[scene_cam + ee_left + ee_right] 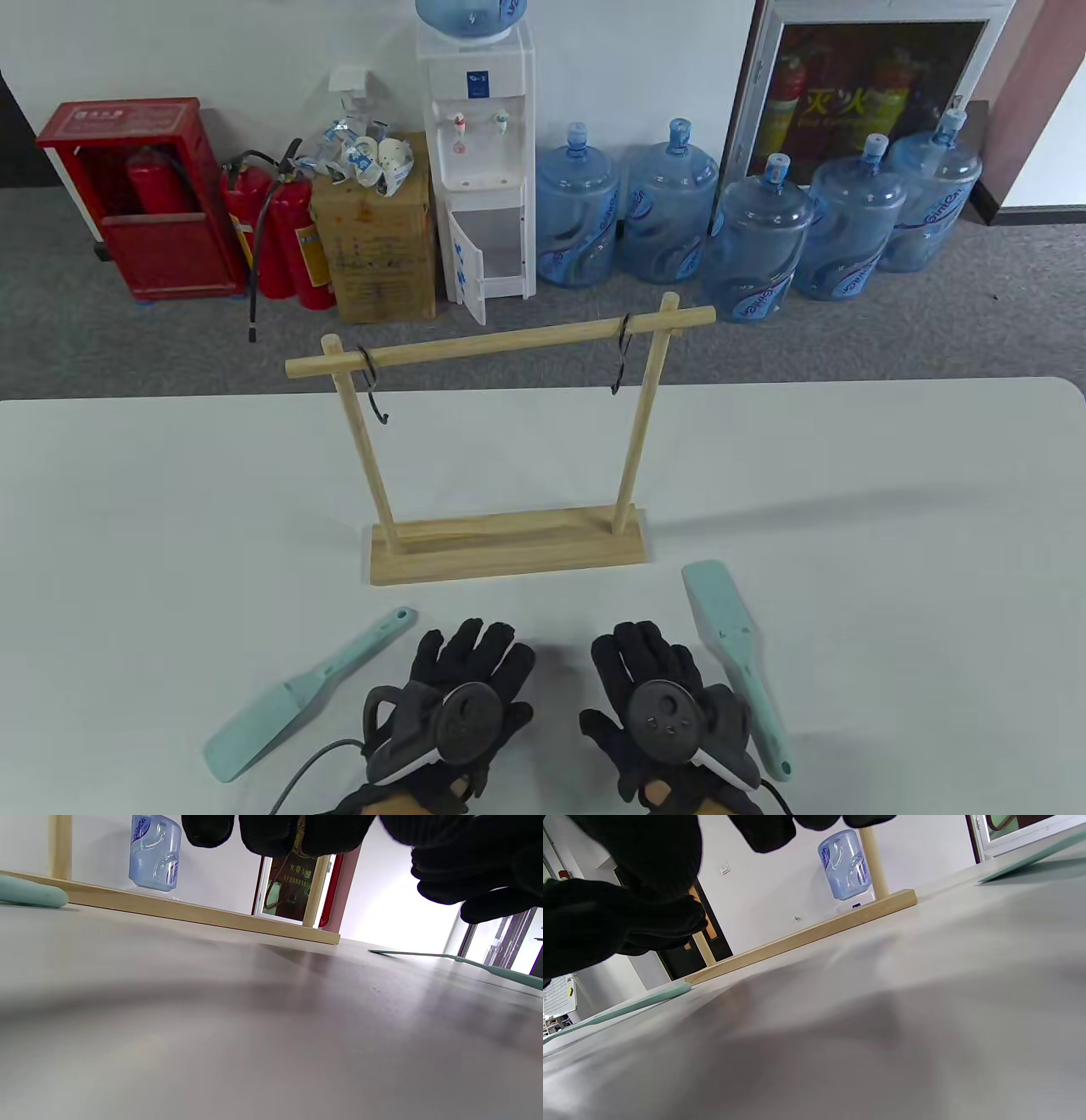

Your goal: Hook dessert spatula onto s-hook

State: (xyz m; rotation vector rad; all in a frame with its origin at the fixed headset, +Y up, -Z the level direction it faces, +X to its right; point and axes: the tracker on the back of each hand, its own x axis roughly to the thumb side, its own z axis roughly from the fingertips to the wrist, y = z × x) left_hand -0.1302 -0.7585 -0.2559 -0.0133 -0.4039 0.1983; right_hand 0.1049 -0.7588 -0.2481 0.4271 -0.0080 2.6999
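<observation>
Two mint-green dessert spatulas are lying flat on the white surface. The right dessert spatula is lying just outside the right hand, blade pointing away from the person and handle end with its hanging hole nearest them, close to the hand but not gripped. The left dessert spatula is resting just outside the left hand, angled, with its blade toward the person and its handle reaching up toward the rack. Both hands are lying palm down on the surface side by side, fingers spread and extended forward, holding nothing.

Straight ahead of the fingertips, the wooden hanging rack is standing on its flat base, two uprights carrying a crossbar. A black s-hook is hanging from the crossbar beyond the left hand, and a second s-hook is hanging beyond the right hand; nothing is hanging on either.

Farther past the surface, on the floor, a water dispenser, several blue water jugs and red fire extinguishers are standing along the wall.
</observation>
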